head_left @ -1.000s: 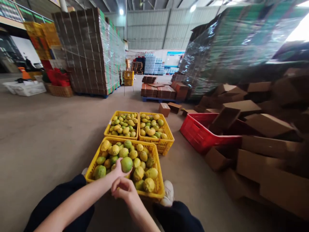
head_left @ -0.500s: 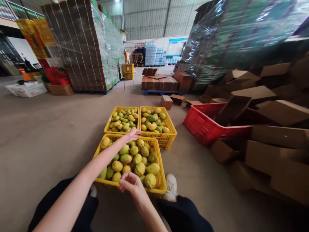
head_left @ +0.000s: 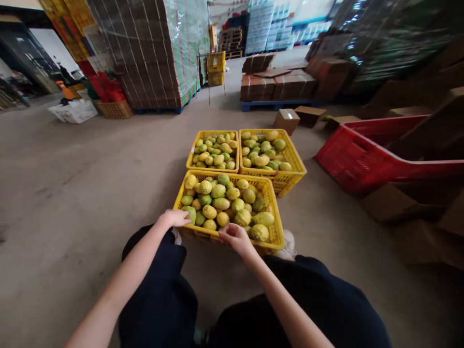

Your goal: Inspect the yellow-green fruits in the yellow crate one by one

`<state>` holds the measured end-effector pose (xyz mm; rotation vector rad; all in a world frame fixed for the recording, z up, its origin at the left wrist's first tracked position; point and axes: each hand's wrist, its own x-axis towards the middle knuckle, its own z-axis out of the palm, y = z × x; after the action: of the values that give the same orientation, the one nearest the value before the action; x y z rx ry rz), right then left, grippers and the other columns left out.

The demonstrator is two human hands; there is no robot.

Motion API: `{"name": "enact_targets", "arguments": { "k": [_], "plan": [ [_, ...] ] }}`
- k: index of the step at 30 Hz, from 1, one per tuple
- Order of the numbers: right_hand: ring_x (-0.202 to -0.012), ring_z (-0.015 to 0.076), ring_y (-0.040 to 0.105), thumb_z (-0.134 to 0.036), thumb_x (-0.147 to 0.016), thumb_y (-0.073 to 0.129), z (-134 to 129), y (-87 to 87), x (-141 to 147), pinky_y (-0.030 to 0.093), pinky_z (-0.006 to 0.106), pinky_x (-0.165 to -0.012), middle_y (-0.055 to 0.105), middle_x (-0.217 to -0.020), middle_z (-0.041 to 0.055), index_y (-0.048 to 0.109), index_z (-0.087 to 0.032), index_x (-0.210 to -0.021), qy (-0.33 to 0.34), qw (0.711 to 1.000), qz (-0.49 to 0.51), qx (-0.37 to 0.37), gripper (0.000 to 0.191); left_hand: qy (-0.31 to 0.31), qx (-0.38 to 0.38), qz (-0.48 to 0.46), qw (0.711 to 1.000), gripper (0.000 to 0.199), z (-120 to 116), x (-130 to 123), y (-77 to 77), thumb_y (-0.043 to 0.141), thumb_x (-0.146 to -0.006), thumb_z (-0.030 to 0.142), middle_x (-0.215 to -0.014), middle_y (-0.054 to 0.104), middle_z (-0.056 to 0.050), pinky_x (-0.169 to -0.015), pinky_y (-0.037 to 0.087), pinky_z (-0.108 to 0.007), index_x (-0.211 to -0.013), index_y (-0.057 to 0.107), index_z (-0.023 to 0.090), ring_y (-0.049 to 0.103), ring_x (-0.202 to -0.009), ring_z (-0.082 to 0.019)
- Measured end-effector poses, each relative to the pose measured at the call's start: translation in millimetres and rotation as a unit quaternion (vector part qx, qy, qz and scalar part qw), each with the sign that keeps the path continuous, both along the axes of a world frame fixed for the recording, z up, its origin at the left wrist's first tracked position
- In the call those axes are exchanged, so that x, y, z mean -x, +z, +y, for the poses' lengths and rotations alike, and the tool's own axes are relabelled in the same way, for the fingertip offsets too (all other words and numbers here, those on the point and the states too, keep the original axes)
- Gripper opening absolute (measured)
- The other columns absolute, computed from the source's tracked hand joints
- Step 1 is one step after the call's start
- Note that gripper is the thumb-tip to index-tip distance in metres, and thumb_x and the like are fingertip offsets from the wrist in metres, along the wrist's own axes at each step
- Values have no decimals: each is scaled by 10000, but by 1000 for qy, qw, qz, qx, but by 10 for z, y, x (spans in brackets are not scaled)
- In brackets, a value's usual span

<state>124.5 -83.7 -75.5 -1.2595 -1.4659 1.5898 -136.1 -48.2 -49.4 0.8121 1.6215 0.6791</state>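
A yellow crate [head_left: 277, 217] full of yellow-green lemons [head_left: 221, 204] stands on the floor between my feet. At its front left corner, my left hand [head_left: 174, 218] reaches over the rim, fingers stretched out against a large green lemon [head_left: 190, 214]. The hand is open and does not wrap round the fruit. My right hand [head_left: 237, 238] is at the front rim, closed, with thumb and fingertips drawn together; whether anything is between them is hidden. Behind this crate, touching each other, are a left crate [head_left: 189, 157] and a right crate [head_left: 295, 169], both holding lemons.
To the right is a red crate [head_left: 357, 159] with cardboard inside and around it. A small carton [head_left: 287, 121] and a pallet of flat cardboard [head_left: 279, 89] are farther back. A tall wrapped stack [head_left: 145, 53] and a wicker basket [head_left: 116, 110] stand at back left.
My left hand has come back from the far side of the front crate to its near left corner. My right hand stays by the front rim. The view has tilted down and turned left.
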Motion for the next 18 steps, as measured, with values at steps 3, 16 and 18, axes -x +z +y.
{"name": "enact_targets", "arguments": {
  "k": [3,16,18],
  "plan": [
    [-681,196,681,-221,-812,634,116,-227,58,496,284,-663,723,-704,54,619,-189,-712,36,967,-237,-89,106,-100,-4,121,988,169,7,5,21,616,-842,397,-1134,728,-136,-1124,373,-492,-777,604,242,548,-1323,-337],
    [-1201,373,527,-173,-718,754,901,-810,739,400,452,-965,600,-1261,237,597,-97,-1212,49,855,-477,-198,524,-332,-8,403,853,527,-23,387,288,424,-945,429,-1464,538,-183,-1072,426,-391,-1376,557,158,534,-1340,-327],
    [-1189,361,530,-207,-717,760,898,-805,710,388,446,-974,612,-1232,218,625,-117,-1136,41,853,-473,-218,449,-339,-17,404,849,540,-22,380,262,433,-937,439,-1465,539,-172,-1067,429,-372,-1386,552,164,546,-1330,-312]
  ]
}}
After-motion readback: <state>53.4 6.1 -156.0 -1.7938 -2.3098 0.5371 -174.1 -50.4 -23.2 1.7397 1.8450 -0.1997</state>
